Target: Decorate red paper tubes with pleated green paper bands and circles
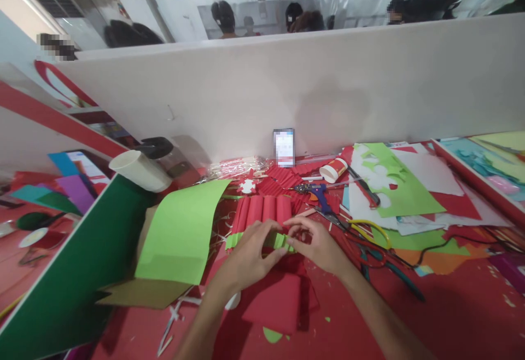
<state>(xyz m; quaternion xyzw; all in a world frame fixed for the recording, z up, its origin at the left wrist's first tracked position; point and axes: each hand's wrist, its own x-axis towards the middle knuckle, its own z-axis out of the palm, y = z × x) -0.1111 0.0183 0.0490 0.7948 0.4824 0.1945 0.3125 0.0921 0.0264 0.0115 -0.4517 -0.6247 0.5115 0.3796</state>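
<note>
phone screen: blurred | green board: cut by left edge | red paper craft: near edge hidden by hands

Both hands meeting low at centre, forearms converging from the bottom edge.

Left hand is reaching in from lower left, bare forearm rising at a diagonal, wrist nearly straight, back of the hand facing up. Its fingers are curling forward and down, thumb stretching out toward the other hand. Right hand is coming in from lower right on a longer, bare forearm, wrist bending slightly inward, knuckles raised. Its fingers are bunching together and pointing left, thumb and forefinger pinching close. The fingertips of the two hands are lying just beside each other, nearly touching; whether they are actually in contact cannot be told.
</note>
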